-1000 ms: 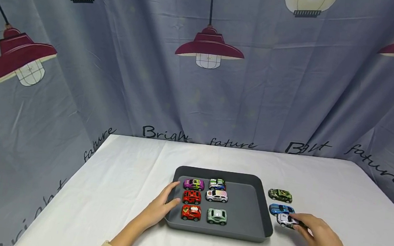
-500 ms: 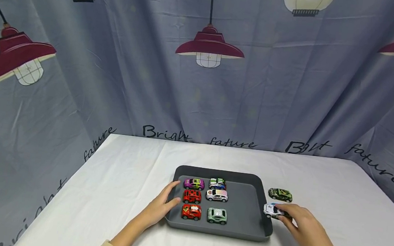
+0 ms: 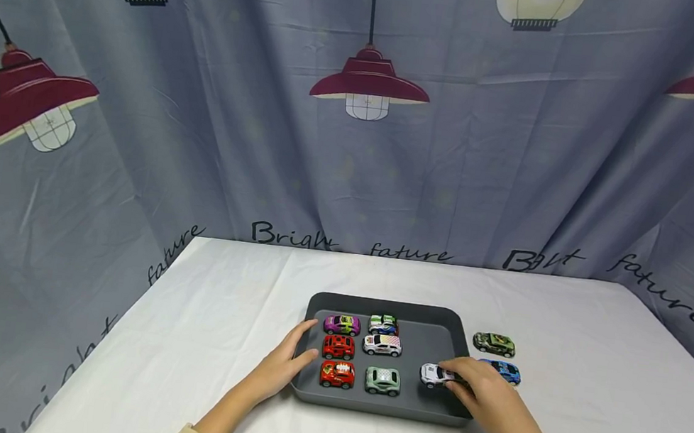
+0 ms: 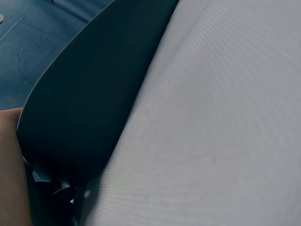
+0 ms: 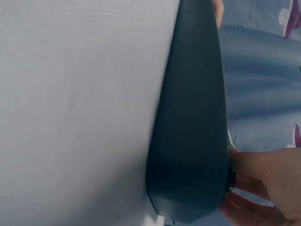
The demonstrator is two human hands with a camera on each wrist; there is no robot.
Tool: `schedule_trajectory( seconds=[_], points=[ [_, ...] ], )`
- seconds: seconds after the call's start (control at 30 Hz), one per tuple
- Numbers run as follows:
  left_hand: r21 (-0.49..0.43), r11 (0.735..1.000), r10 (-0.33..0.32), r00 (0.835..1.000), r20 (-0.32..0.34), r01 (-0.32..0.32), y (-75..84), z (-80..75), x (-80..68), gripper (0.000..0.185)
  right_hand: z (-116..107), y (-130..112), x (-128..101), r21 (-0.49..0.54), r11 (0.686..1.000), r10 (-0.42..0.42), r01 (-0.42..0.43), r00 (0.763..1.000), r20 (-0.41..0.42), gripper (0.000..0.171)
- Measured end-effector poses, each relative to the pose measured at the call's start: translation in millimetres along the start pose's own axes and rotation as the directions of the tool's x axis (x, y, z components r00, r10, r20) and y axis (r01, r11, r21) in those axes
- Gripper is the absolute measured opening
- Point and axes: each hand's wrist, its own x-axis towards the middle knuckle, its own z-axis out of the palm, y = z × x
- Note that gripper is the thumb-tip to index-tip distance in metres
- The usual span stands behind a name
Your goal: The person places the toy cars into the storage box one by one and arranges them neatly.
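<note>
My right hand (image 3: 484,391) pinches a white toy car (image 3: 434,376) over the right part of the grey tray (image 3: 386,408). In the right wrist view, the thumb and fingers of the right hand (image 5: 263,181) show beyond the tray's wall (image 5: 193,117), which mostly hides the car. At the tray's left rim rests my left hand (image 3: 279,364), fingers extended and thumb apart. Inside the tray stand a purple car (image 3: 342,324), two red cars, a pale green car (image 3: 382,381), a white patterned car (image 3: 382,345) and a white car with green and blue (image 3: 383,324).
Right of the tray, a green camouflage car (image 3: 494,344) and a blue car (image 3: 504,371) stand on the white tablecloth (image 3: 612,368); my right hand partly covers the blue one. A grey-blue curtain (image 3: 235,125) printed with lamps hangs behind the table.
My right hand has lifted the white car from the tablecloth and carried it left, across the tray's right rim. The left hand has stayed at the tray's left side.
</note>
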Motion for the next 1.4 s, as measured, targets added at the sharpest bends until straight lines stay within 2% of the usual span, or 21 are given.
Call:
schedule_trajectory(
  seconds=[0.13, 0.3, 0.57, 0.7, 1.0, 1.2, 1.4],
  points=[
    [0.0, 1.0, -0.003, 1.0, -0.002, 0.003, 0.6, 0.1, 0.1, 0.057, 6.1, -3.1, 0.8, 0.016, 1.0, 0.019, -0.021, 0.997, 0.075, 0.027],
    [-0.001, 1.0, -0.003, 1.0, -0.002, 0.003, 1.1, -0.2, -0.4, 0.057, 9.1, -5.4, 3.2, 0.019, 0.996, 0.077, -0.083, 0.974, 0.214, 0.024],
    [0.0, 1.0, 0.002, 1.0, 0.002, -0.002, 0.8, -0.1, -0.4, 0.058, 12.5, -5.5, 5.3, 0.017, 0.993, 0.106, -0.117, 0.943, 0.316, 0.02],
    [0.003, 1.0, -0.001, 1.0, 0.002, 0.001, 1.0, -0.3, 0.2, 0.057, 11.9, -5.8, 6.9, 0.009, 0.993, 0.106, -0.115, 0.945, 0.308, 0.02],
    [-0.006, 1.0, -0.003, 1.0, -0.005, 0.003, -0.5, -0.1, -1.1, 0.057, 5.3, -6.9, 9.2, 0.027, 0.998, 0.049, -0.06, 0.956, 0.289, 0.027],
    [-0.006, 1.0, 0.002, 1.0, -0.007, -0.002, -1.6, 0.3, -1.0, 0.057, -14.4, -6.2, 10.6, 0.062, 0.984, 0.145, -0.169, 0.947, 0.286, 0.026],
    [-0.012, 1.0, 0.009, 1.0, -0.008, -0.01, -0.4, -0.4, -1.2, 0.056, -30.6, 8.0, 5.8, 0.078, 0.971, 0.212, -0.226, 0.965, 0.155, 0.025]
  ],
)
